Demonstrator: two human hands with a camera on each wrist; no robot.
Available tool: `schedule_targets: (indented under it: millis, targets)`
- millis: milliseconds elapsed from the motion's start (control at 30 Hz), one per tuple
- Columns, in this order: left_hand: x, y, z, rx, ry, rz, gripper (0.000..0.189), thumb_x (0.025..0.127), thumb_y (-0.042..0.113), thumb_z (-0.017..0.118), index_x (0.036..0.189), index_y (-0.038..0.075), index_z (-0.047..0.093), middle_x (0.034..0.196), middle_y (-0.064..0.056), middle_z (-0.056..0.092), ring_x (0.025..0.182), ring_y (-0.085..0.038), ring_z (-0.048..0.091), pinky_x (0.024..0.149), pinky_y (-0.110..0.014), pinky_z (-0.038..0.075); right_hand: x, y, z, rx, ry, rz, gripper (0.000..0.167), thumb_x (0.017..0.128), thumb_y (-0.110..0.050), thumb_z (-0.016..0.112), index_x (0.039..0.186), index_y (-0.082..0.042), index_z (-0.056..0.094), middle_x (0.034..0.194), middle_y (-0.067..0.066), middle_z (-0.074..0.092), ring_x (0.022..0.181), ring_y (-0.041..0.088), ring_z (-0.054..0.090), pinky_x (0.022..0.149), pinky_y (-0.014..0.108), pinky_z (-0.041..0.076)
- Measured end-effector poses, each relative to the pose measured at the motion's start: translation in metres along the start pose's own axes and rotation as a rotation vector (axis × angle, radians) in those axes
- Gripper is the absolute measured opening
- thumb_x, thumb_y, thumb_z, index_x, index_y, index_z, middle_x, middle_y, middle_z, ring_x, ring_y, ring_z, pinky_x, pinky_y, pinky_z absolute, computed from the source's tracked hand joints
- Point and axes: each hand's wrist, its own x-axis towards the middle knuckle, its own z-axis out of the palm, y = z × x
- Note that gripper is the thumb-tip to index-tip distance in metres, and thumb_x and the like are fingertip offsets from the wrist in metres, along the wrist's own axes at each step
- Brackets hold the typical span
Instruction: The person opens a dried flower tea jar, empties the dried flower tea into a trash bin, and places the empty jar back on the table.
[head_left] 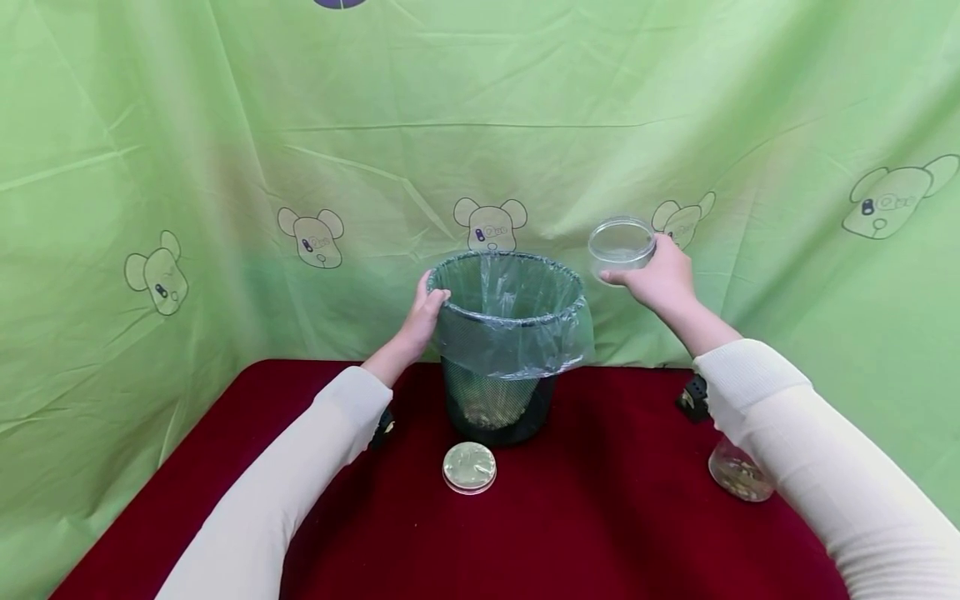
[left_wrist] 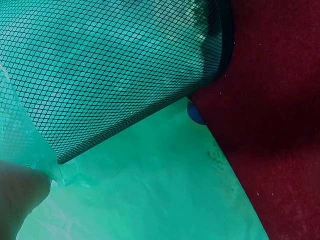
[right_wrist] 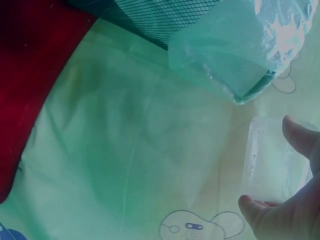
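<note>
A black mesh wastebasket [head_left: 491, 400] stands upright on the table, lined with a clear plastic bag [head_left: 517, 354] folded over its rim. My left hand [head_left: 422, 321] grips that rim on the left side, thumb over the edge. In the left wrist view only part of the hand [left_wrist: 22, 195] shows beside the mesh. To the right of the basket, my right hand [head_left: 663, 279] holds a clear round container [head_left: 621, 243] in the air, apart from the bag. The right wrist view shows the container [right_wrist: 270, 160] between thumb and fingers, with no contents that I can make out.
A round silvery lid [head_left: 468, 467] lies on the red tablecloth [head_left: 585, 517] in front of the basket. At the right, a clear jar [head_left: 738, 473] with small pieces inside is partly hidden by my right sleeve. A green curtain [head_left: 375, 167] hangs behind the table.
</note>
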Motion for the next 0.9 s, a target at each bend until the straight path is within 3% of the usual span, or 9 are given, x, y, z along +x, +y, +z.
schedule_targets:
  millis: [533,900]
  targets:
    - [0.001,0.001,-0.001,0.021,-0.003,0.006,0.081,0.089,0.028,0.045,0.155,0.006,0.004,0.158,-0.019,0.012,0.143,-0.031,0.014,0.115,-0.048,0.010,-0.020,0.027,-0.001,-0.008,-0.058,0.068,0.090,0.079,-0.041,0.079,0.138,0.013,0.038,0.128,0.032,0.050,0.113,0.042,0.048,0.095,0.054,0.040]
    - [0.001,0.001,-0.001,0.014,-0.009,0.013,0.080,0.089,0.027,0.045,0.155,0.005,0.003,0.158,-0.019,0.013,0.143,-0.031,0.015,0.115,-0.047,0.010,-0.039,0.053,0.006,0.000,-0.080,0.085,0.087,0.081,-0.041,0.078,0.134,0.016,0.038,0.122,0.033,0.051,0.110,0.043,0.049,0.093,0.053,0.041]
